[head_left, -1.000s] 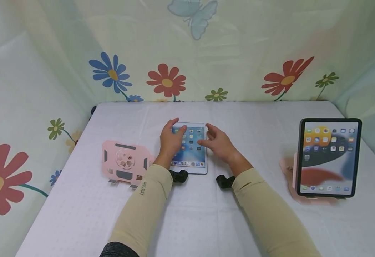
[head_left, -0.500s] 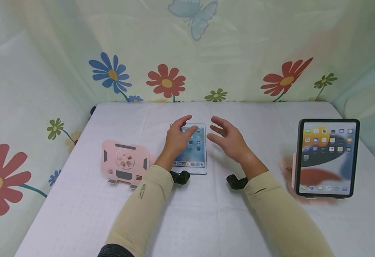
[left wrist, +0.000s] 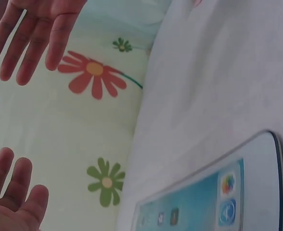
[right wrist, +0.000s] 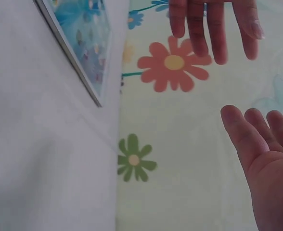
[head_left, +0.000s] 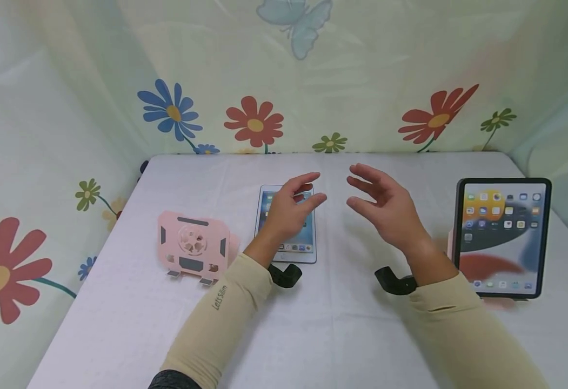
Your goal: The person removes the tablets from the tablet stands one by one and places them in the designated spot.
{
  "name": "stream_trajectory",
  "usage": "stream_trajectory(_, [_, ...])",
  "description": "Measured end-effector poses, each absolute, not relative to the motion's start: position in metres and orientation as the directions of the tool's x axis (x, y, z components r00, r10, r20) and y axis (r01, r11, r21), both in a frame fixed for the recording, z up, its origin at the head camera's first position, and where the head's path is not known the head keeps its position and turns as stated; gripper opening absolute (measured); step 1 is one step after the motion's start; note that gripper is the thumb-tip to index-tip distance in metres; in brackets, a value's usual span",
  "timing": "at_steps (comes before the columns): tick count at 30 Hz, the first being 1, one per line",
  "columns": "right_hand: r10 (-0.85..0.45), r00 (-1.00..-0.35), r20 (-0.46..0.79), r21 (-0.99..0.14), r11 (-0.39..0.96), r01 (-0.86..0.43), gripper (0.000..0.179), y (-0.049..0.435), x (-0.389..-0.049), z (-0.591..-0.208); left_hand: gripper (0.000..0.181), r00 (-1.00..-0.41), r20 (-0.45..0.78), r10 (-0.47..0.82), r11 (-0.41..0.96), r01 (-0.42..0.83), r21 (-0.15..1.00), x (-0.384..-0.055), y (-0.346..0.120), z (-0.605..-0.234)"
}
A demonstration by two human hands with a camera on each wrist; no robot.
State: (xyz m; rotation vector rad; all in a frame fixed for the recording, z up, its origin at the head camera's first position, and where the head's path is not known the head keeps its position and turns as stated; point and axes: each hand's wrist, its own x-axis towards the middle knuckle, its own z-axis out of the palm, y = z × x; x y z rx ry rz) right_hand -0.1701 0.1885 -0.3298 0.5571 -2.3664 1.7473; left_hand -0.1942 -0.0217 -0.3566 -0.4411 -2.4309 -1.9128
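Observation:
A white-framed tablet (head_left: pixel 308 254) lies face up on the table, its screen lit with app icons. My left hand (head_left: pixel 288 213) hovers above it and covers part of the screen, fingers loosely extended and holding nothing. To the right of that tablet, my right hand (head_left: pixel 393 210) hangs in the air over the tablecloth, palm turned inward, fingers spread and bare. In the left wrist view the tablet (left wrist: pixel 257 192) shows below and apart from the left fingers. The right wrist view has both hands facing each other, with the tablet (right wrist: pixel 79 57) off to the side.
A pink tablet stand (head_left: pixel 193 243) with grey pads stands left of the left forearm. At the right, a larger black-framed tablet (head_left: pixel 502 237) leans on another pink stand (head_left: pixel 500 303), behind the right forearm. A flowered curtain (head_left: pixel 371 108) closes off the back of the white-clothed table.
Both hands have lifted off the white tablet and shifted right. The right hand has moved farther, well clear of the tablet's edge. The tablet stays in place.

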Motion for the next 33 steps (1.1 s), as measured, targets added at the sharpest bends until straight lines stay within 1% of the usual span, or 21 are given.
stream_trajectory(4, [-0.192, -0.912, 0.361, -0.867, 0.29, -0.404, 0.057, 0.205, -0.159, -0.322, 0.043, -0.957, 0.201, 0.209, 0.122, 0.229, 0.966, -0.189, -0.011, -0.353])
stream_trajectory(8, [-0.163, -0.911, 0.378, -0.873, 0.265, -0.41, 0.056, 0.221, -0.148, -0.319, 0.042, -0.957, 0.196, 0.212, 0.061, 0.213, 0.975, -0.185, -0.001, -0.351])
stream_trajectory(12, [-0.105, -0.914, 0.391, -0.909, 0.109, -0.401, 0.052, 0.235, -0.138, -0.321, 0.041, -0.953, 0.185, 0.239, 0.035, 0.199, 0.979, -0.181, 0.007, -0.354])
stream_trajectory(15, [-0.06, -0.909, 0.412, -0.911, 0.007, -0.413, 0.05, 0.243, -0.132, -0.322, 0.04, -0.944, 0.191, 0.268, 0.024, 0.204, 0.979, -0.178, 0.013, -0.356])
stream_trajectory(19, [-0.02, -0.903, 0.429, -0.903, -0.043, -0.428, 0.051, 0.258, -0.123, -0.321, 0.04, -0.928, 0.217, 0.302, 0.001, 0.228, 0.974, -0.174, 0.025, -0.359])
stream_trajectory(22, [-0.004, -0.881, 0.473, -0.88, -0.06, -0.472, 0.052, 0.272, -0.117, -0.32, 0.041, -0.915, 0.245, 0.32, 0.003, 0.259, 0.966, -0.171, 0.033, -0.36])
stream_trajectory(24, [0.012, -0.866, 0.501, -0.865, -0.038, -0.501, 0.053, 0.282, -0.113, -0.319, 0.042, -0.909, 0.258, 0.326, 0.02, 0.28, 0.96, -0.171, 0.038, -0.362])
stream_trajectory(26, [0.04, -0.863, 0.504, -0.864, 0.028, -0.503, 0.054, 0.29, -0.11, -0.318, 0.043, -0.907, 0.267, 0.327, 0.038, 0.295, 0.955, -0.171, 0.041, -0.364])
stream_trajectory(30, [0.11, -0.872, 0.477, -0.876, 0.141, -0.462, 0.053, 0.303, -0.103, -0.319, 0.043, -0.907, 0.265, 0.327, 0.038, 0.293, 0.955, -0.172, 0.047, -0.367])
stream_trajectory(33, [0.166, -0.869, 0.466, -0.882, 0.167, -0.441, 0.052, 0.314, -0.099, -0.322, 0.041, -0.901, 0.267, 0.341, 0.0, 0.284, 0.959, -0.171, 0.053, -0.367])
